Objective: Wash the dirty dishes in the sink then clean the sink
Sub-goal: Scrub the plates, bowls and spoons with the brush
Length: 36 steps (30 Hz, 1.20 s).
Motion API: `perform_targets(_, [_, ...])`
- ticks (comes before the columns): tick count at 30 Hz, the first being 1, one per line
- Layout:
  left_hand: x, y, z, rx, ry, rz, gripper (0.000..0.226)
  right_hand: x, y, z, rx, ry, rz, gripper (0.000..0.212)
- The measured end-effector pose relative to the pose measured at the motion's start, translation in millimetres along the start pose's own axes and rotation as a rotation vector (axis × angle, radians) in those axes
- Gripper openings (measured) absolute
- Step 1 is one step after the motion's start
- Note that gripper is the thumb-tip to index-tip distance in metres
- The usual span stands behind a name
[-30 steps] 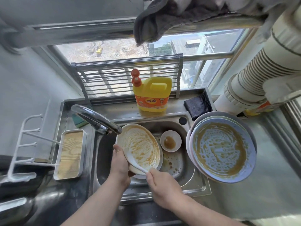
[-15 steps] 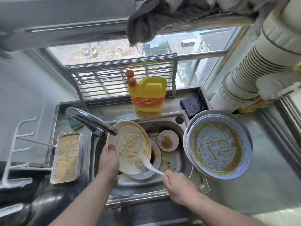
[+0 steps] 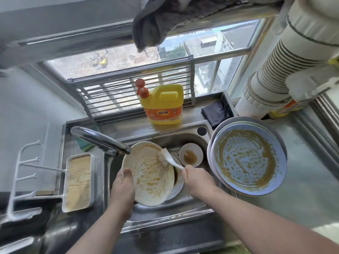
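Note:
A cream plate (image 3: pixel 148 180) smeared with brown sauce is tilted over the steel sink (image 3: pixel 165 215). My left hand (image 3: pixel 122 187) grips its left rim, thumb on the inner face. My right hand (image 3: pixel 197 178) holds the handle of a white dish brush (image 3: pixel 167 156), whose bristles press on the plate's upper right part. Under the plate lies another plate (image 3: pixel 177 187), mostly hidden. A small white dish (image 3: pixel 191 154) with brown sauce sits at the back of the sink. A blue plate (image 3: pixel 247 159) coated in sauce tops a stack at the sink's right edge.
The tap (image 3: pixel 99 139) reaches over the sink from the left. A yellow detergent bottle (image 3: pixel 163 105) stands behind the sink, a dark cloth (image 3: pixel 214 112) to its right. A white tray (image 3: pixel 78 182) and rack (image 3: pixel 22 178) sit left. A large white duct (image 3: pixel 286 57) rises at right.
My right hand moved the brush from the plate's lower part up to its upper right edge. The plate stayed in my left hand, tilted over the sink.

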State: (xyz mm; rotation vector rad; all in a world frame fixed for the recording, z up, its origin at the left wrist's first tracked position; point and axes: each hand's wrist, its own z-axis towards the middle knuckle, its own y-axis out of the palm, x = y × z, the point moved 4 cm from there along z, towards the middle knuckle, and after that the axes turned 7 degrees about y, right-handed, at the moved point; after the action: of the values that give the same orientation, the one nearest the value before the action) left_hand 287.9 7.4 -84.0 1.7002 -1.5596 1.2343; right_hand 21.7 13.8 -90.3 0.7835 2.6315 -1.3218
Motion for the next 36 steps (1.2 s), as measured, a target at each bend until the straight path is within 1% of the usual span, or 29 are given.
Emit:
perform_targets(3, [-9.2, 5.1, -7.9, 0.044, -0.094, -0.098, 0.031, -19.1, -7.1, 10.6, 0.037, -0.052, 0.007, 0.041])
perform_targets(7, [1.2, 2.9, 0.8, 0.155, -0.127, -0.164, 0.029, -6.0, 31.7, -29.9, -0.046, -0.022, 0.055, 0.042])
perform_targets(9, [6.0, 1.9, 5.1, 0.187, -0.110, -0.100, 0.030, -9.1, 58.1, -63.2, -0.128, -0.064, 0.094, 0.040])
perform_targets(11, [5.3, 5.5, 0.0, 0.168, -0.055, 0.029, 0.033, -32.0, 64.3, -80.3, -0.170, -0.135, 0.166, 0.038])
perform_targets(12, [3.5, 9.9, -6.8, 0.157, -0.020, 0.079, 0.032, -45.7, 60.2, -77.5, -0.167, -0.154, 0.194, 0.037])
perform_targets(14, [-0.1, 20.8, -21.4, 0.144, 0.034, 0.118, 0.031, -63.5, 40.7, -52.0, -0.127, -0.127, 0.236, 0.041])
perform_targets(16, [0.2, 28.2, -29.3, 0.146, 0.052, 0.137, 0.035, -53.5, 14.8, -19.8, -0.086, -0.051, 0.202, 0.040])
perform_targets(18, [4.5, 27.6, -25.9, 0.150, 0.048, 0.161, 0.040, -26.6, 9.4, -3.8, -0.127, 0.001, 0.058, 0.028])
perform_targets(20, [9.1, 22.2, -14.5, 0.155, 0.044, 0.174, 0.040, -6.4, 25.0, -15.5, -0.181, 0.012, -0.075, 0.024])
perform_targets(21, [10.8, 19.2, -8.0, 0.153, 0.041, 0.183, 0.040, -2.9, 38.4, -28.1, -0.201, 0.013, -0.062, 0.025])
perform_targets(23, [7.2, 13.1, 1.2, 0.160, 0.031, 0.205, 0.040, -10.8, 56.6, -54.3, -0.254, -0.007, 0.071, 0.026])
perform_targets(25, [1.5, 11.4, 1.3, 0.155, 0.033, 0.227, 0.042, -30.8, 57.6, -63.6, -0.280, -0.032, 0.213, 0.033])
perform_targets(27, [0.4, 15.7, -7.1, 0.097, 0.072, 0.239, 0.045, -53.8, 44.1, -57.3, -0.253, -0.043, 0.280, 0.036])
perform_targets(29, [2.6, 19.8, -13.1, 0.047, 0.111, 0.249, 0.049, -64.8, 25.1, -41.6, -0.154, -0.042, 0.297, 0.038])
perform_targets(31, [5.4, 19.7, -12.8, 0.040, 0.111, 0.278, 0.047, -57.4, 10.6, -26.5, -0.088, -0.027, 0.229, 0.037])
perform_targets(33, [12.4, 17.4, -9.2, 0.030, 0.094, 0.253, 0.046, -37.3, 4.5, -20.2, -0.090, 0.029, 0.144, 0.034])
perform_targets(35, [23.6, 15.6, -3.8, 0.021, 0.051, 0.162, 0.043, -19.3, 3.3, -29.3, -0.112, 0.107, 0.143, 0.035])
perform_targets(36, [27.5, 16.1, 0.5, 0.036, 0.015, 0.105, 0.043, -16.8, 3.3, -37.7, -0.122, 0.110, 0.143, 0.035])
